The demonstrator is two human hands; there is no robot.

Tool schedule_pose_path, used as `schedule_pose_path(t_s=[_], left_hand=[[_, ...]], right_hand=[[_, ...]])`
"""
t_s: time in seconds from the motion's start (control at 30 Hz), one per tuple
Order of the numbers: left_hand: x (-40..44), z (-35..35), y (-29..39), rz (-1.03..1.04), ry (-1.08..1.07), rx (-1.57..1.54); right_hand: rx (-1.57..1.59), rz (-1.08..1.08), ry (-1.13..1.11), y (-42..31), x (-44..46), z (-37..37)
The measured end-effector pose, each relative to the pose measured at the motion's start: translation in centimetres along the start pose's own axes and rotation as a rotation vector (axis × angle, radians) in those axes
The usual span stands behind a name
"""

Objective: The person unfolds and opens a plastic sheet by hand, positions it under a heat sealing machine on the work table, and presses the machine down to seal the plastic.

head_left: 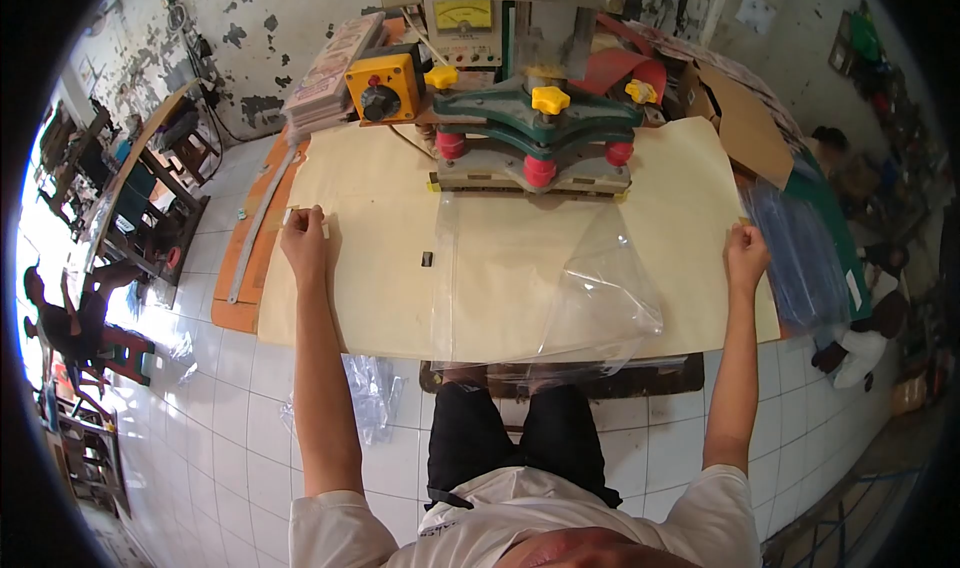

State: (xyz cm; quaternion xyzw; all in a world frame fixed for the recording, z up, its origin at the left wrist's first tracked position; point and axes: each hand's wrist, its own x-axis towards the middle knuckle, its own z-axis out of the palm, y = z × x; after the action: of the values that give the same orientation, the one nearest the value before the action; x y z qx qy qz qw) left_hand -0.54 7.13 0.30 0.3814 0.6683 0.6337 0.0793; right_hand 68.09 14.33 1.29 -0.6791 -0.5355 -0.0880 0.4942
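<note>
My left hand (303,243) is closed in a pinch at the left edge of a large cream sheet (380,308), with a small yellow tab (294,209) at its fingertips. At the sheet's right edge my right hand (747,255) pinches another yellow tab (743,222). Whether the fingers also grip the sheet itself is hard to see. Between the hands, clear plastic film (605,278) lies on the sheet, partly folded over on the right and reaching the front edge. A small black piece (427,260) rests left of the film.
A press head (540,133) with yellow knobs stands over the sheet's back. Left of it is a yellow control box (384,88). A metal ruler (258,233) lies on the orange board (235,293). Clear plastic sheets (795,258) are stacked right. A person (75,313) sits far left.
</note>
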Motion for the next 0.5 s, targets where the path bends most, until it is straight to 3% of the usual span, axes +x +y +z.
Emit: schedule_pose_path(t_s=[0.5], left_hand=[[-0.4,-0.5,1.1,-0.01,0.129,-0.232]], right_hand=[[0.089,0.079,0.145,-1.0,-0.2,-0.6]])
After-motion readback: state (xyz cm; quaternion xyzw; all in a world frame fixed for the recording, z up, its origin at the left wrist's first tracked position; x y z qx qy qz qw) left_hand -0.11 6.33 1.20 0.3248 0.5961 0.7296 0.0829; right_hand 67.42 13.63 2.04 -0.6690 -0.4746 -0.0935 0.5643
